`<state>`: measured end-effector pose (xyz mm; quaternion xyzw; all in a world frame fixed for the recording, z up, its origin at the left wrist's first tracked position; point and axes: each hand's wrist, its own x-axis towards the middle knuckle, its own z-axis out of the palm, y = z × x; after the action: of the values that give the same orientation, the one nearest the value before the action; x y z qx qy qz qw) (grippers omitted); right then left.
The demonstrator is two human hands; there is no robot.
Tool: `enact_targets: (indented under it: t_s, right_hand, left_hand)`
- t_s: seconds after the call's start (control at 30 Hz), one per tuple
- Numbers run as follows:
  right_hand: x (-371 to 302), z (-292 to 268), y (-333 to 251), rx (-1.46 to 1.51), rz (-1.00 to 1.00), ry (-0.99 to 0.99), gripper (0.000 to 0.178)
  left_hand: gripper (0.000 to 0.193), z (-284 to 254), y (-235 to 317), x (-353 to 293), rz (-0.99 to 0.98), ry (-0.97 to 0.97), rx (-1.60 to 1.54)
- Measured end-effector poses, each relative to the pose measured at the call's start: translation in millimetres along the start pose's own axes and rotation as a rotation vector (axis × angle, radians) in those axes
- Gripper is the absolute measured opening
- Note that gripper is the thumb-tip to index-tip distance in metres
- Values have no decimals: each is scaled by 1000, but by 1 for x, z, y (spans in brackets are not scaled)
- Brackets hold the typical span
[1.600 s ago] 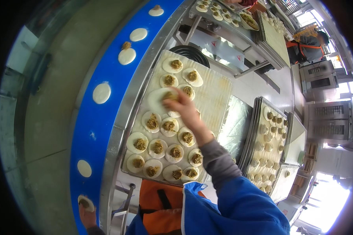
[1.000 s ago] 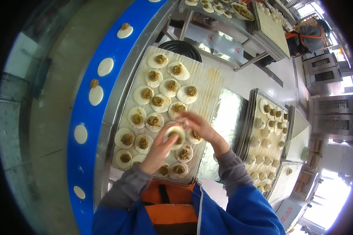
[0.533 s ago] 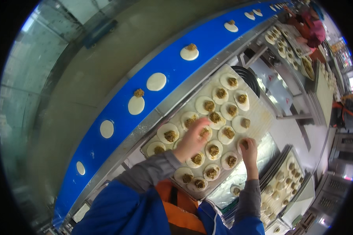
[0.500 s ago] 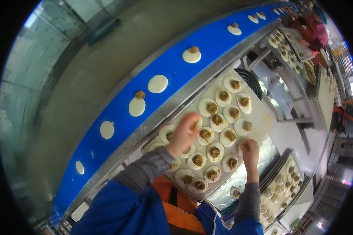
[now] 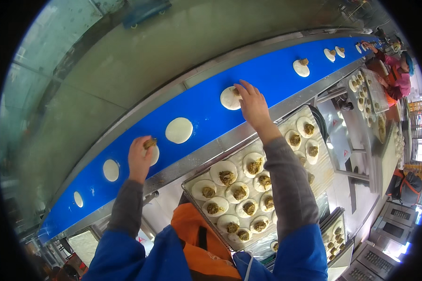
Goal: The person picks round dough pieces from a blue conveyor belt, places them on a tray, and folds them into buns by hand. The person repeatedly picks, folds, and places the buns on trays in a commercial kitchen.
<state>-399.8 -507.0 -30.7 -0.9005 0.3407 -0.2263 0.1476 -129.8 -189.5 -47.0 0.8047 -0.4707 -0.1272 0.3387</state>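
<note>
My left hand (image 5: 139, 160) is over the blue conveyor belt (image 5: 203, 108), its fingers closed at the edge of a white dough round (image 5: 155, 155) topped by a clump of brown-green filling (image 5: 150, 143). The hand covers part of that round. Farther up the belt, my right hand (image 5: 254, 108) reaches across the near edge, fingers bent around the filling (image 5: 237, 92) on another dough round (image 5: 230, 99). Between the hands lies a plain dough round (image 5: 179, 130). Below my right forearm, a tray (image 5: 199, 176) carries several dough rounds with filling in their middles.
More dough rounds lie on the belt, one plain (image 5: 111, 170) at left and one with filling (image 5: 301, 68) at right. A co-worker (image 5: 401, 79) stands far right beside another tray of rounds. Stacked trays (image 5: 335, 239) stand at lower right. A metal rail edges the belt.
Both hands have moved from the tray up and left onto the belt, each reaching a round with filling. The view has shifted, so the tray sits lower.
</note>
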Motion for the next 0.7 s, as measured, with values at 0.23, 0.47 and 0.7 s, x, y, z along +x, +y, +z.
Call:
enact_targets:
  t_s: [0.23, 0.47, 0.7]
  right_hand:
    - [16, 42, -27, 477, 362, -462, 35]
    - [47, 86, -102, 133, 460, -766, 46]
    - [-30, 83, -160, 444, 99, -481, 34]
  left_hand:
    - [35, -65, -93, -64, -273, -3, -140]
    - [53, -151, -166, -50, -716, -481, -89]
    - [53, -195, -237, -104, -279, -491, 326]
